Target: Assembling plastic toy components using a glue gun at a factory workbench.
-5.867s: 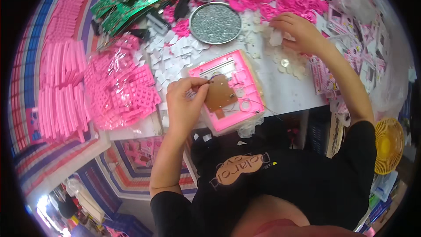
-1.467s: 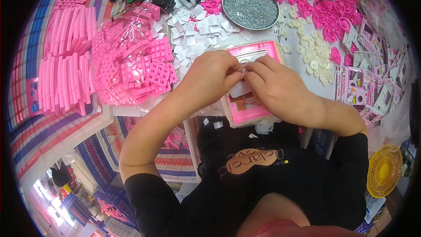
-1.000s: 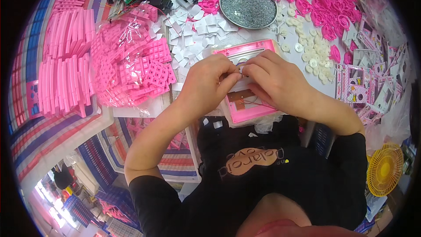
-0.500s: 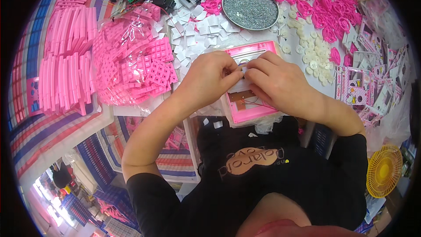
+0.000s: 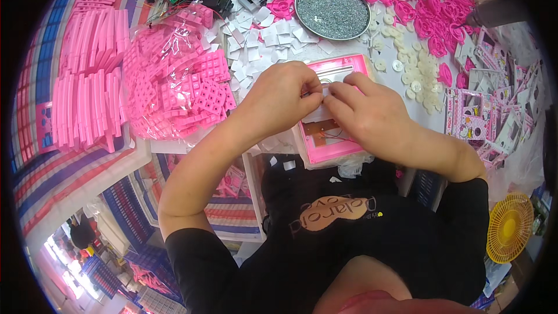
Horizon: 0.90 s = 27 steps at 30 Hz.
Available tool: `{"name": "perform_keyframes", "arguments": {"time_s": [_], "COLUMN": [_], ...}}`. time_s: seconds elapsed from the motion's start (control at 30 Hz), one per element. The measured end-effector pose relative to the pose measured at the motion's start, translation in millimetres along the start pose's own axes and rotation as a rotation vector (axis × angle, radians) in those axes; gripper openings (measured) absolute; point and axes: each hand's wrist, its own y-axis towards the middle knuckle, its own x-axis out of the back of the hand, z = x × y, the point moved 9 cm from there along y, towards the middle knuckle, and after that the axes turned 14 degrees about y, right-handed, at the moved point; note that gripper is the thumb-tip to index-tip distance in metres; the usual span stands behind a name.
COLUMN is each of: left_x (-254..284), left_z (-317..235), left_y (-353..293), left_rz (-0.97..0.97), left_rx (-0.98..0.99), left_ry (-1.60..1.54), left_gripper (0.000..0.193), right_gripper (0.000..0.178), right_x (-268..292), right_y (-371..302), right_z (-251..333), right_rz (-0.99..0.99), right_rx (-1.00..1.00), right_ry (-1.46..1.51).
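A shallow pink plastic panel (image 5: 334, 152) lies in front of me on clear wrapping, with a white and silver inside and a brown board (image 5: 317, 134) with thin wires at its near end. My left hand (image 5: 283, 94) is over its left edge, thumb and forefinger pinched together. From the right, my right hand (image 5: 372, 109) reaches over the panel, its bent fingertips meeting the left ones near the middle. A white piece (image 5: 317, 114) shows just below the fingertips. Whatever is between the fingers is too small and covered to name.
Behind the panel stands a round tray of small screws (image 5: 332, 10). White paper squares (image 5: 270, 35) and cream discs (image 5: 415, 70) lie scattered. Pink keypads (image 5: 174, 81) in clear plastic and stacked pink strips (image 5: 87, 104) fill the left; printed panels (image 5: 468, 113) are heaped right.
My right fingers have shifted slightly over the panel, while my left hand stays pinched in nearly the same place. A dark blurred shape has appeared at the upper right.
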Motion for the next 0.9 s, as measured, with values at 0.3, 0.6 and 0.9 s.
{"name": "perform_keyframes", "arguments": {"time_s": [0.3, 0.6, 0.9], "left_x": [3.2, 23.2, 2.3], "left_z": [-12.7, 24.3, 24.2], "left_y": [5.8, 132.7, 155.3], "left_rz": [-0.031, -0.326, -0.349], "left_rx": [-0.098, -0.107, -0.124], "left_ry": [0.202, 0.765, 0.917], "left_gripper": [0.014, 0.017, 0.020], "right_gripper": [0.045, 0.053, 0.053], "right_x": [14.4, 210.0, 142.4], "right_y": [-3.6, 19.9, 107.2], "right_z": [-11.3, -172.7, -129.7], "right_rz": [0.111, -0.897, -0.506], "right_rx": [-0.144, -0.132, -0.008], "right_ry": [0.326, -0.082, 0.997]}}
